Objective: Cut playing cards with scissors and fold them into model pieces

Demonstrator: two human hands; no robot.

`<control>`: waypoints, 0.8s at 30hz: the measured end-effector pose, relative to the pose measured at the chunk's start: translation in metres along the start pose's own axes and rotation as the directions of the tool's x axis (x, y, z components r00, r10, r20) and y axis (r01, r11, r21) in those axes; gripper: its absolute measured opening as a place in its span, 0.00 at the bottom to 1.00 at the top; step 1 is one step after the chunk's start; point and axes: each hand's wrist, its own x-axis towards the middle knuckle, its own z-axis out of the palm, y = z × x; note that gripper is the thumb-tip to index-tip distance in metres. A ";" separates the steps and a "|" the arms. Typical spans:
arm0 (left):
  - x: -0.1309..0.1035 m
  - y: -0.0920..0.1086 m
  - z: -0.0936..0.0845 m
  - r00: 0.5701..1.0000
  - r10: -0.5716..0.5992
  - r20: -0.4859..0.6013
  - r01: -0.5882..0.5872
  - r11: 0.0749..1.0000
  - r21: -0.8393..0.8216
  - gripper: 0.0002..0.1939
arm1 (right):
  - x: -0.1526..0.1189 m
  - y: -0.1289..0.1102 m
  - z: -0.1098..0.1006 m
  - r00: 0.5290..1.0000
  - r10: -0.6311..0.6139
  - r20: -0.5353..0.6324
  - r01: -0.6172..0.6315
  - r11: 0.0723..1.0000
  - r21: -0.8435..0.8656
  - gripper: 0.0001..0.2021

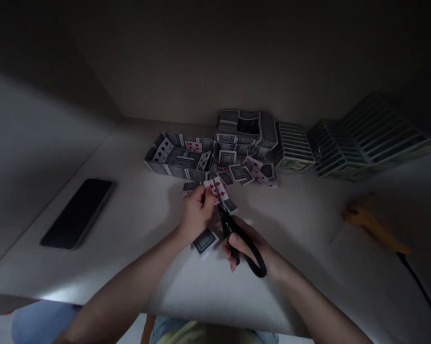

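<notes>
My left hand (196, 213) pinches a playing card with red pips (220, 191) above the white table (308, 224). Black-handled scissors (237, 236) are gripped by my right hand (253, 248), and their blades reach up into that card. A cut piece of card with a patterned back (205, 241) lies on the table just under my left wrist. Beyond the hands, loose cards and card pieces (249, 173) lie scattered.
An open box built of playing cards (181, 157) stands at centre back, a taller card structure (244, 130) beside it. Slatted card constructions (348, 145) fill the back right. A dark phone (78, 212) lies at left. A yellow tool (375, 222) lies at right.
</notes>
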 end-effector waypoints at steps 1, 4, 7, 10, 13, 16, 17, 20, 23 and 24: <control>0.000 0.000 0.000 1.000 -0.011 0.000 0.011 1.000 -0.016 0.14 | 0.000 -0.001 0.001 1.000 0.008 -0.004 -0.008 1.000 0.001 0.24; -0.001 0.001 0.001 0.999 -0.046 0.000 0.046 0.997 -0.067 0.14 | 0.000 -0.004 0.002 1.000 0.018 -0.004 -0.018 1.000 0.007 0.25; -0.001 0.002 0.001 0.999 -0.052 0.012 0.053 0.995 -0.082 0.14 | 0.000 -0.003 0.002 1.000 0.014 -0.001 -0.014 1.000 0.008 0.24; -0.001 0.002 0.001 0.999 -0.040 0.024 0.042 0.994 -0.097 0.14 | 0.000 -0.003 0.001 1.000 0.012 -0.006 -0.012 1.000 -0.002 0.24; -0.001 0.001 0.000 0.998 -0.034 0.057 0.040 0.992 -0.116 0.15 | -0.001 -0.004 -0.001 1.000 0.009 0.019 -0.009 1.000 0.000 0.23; -0.001 0.003 0.000 0.997 -0.041 0.067 0.050 0.990 -0.133 0.15 | -0.002 -0.004 -0.003 0.999 -0.002 0.049 0.003 1.000 -0.014 0.23; -0.002 0.003 0.000 0.997 -0.044 0.062 0.052 0.989 -0.139 0.15 | -0.002 -0.004 -0.004 0.999 0.000 0.050 0.001 1.000 -0.010 0.23; -0.002 0.004 0.000 0.997 -0.052 0.065 0.062 0.986 -0.155 0.15 | -0.002 -0.003 -0.005 0.998 0.022 0.055 -0.023 1.000 0.006 0.23; -0.003 0.001 0.001 0.995 -0.060 0.083 0.071 0.987 -0.145 0.15 | -0.003 -0.002 -0.007 0.997 0.005 0.073 -0.006 1.000 0.005 0.22; -0.003 0.000 0.001 0.995 -0.059 0.084 0.070 0.988 -0.137 0.15 | -0.003 -0.002 -0.007 0.997 -0.003 0.083 0.003 1.000 0.003 0.22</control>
